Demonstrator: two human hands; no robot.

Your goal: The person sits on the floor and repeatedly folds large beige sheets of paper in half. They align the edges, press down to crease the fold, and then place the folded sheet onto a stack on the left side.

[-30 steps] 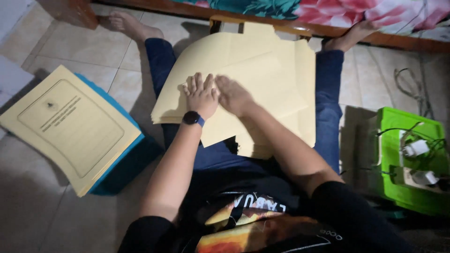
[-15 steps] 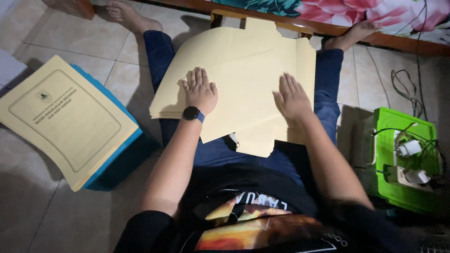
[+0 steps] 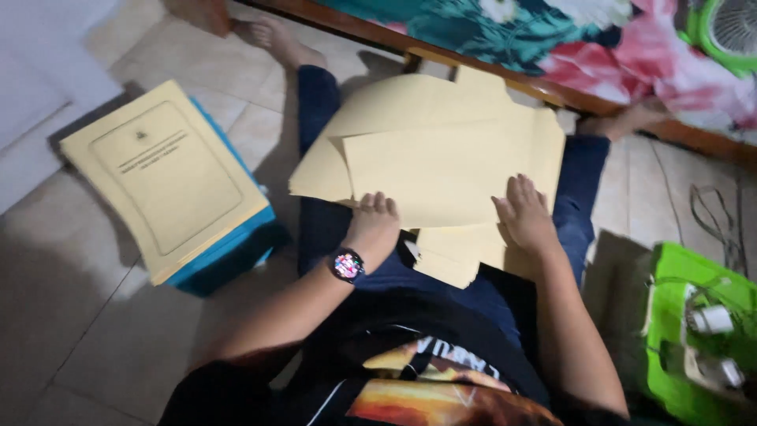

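Black cloth comes first, nearest the camera: the person's T-shirt (image 3: pixel 426 379) with an orange and yellow print across the chest. Both bare forearms reach forward from it over dark blue trousers (image 3: pixel 441 292). On the left wrist sits a round watch (image 3: pixel 348 265) with a dark face. The left hand (image 3: pixel 374 222) rests at the near left edge of a large sheet of yellow card (image 3: pixel 441 177), fingers close together and curled over that edge; whether the thumb grips underneath cannot be told. The right hand (image 3: pixel 524 217) lies flat on the near right part of the same card, fingers slightly spread and pressing down. The card lies across the person's lap and thighs, its top panel partly folded over the layer below, with smaller yellow flaps (image 3: pixel 449 260) sticking out beneath it toward the body.

To the left, on the pale tiled floor (image 3: pixel 71 315), lies a stack of yellow printed covers (image 3: pixel 162 177) on top of a blue box (image 3: pixel 229 260), well apart from the hands. To the right stands a bright green tray (image 3: pixel 670 315) holding white plugs and cords.

Farther off, both bare feet touch a brown wooden bed frame (image 3: pixel 378 31), above which lies a floral cloth (image 3: pixel 552 39) in teal and pink, and a green fan (image 3: pixel 729 28) shows in the far right corner
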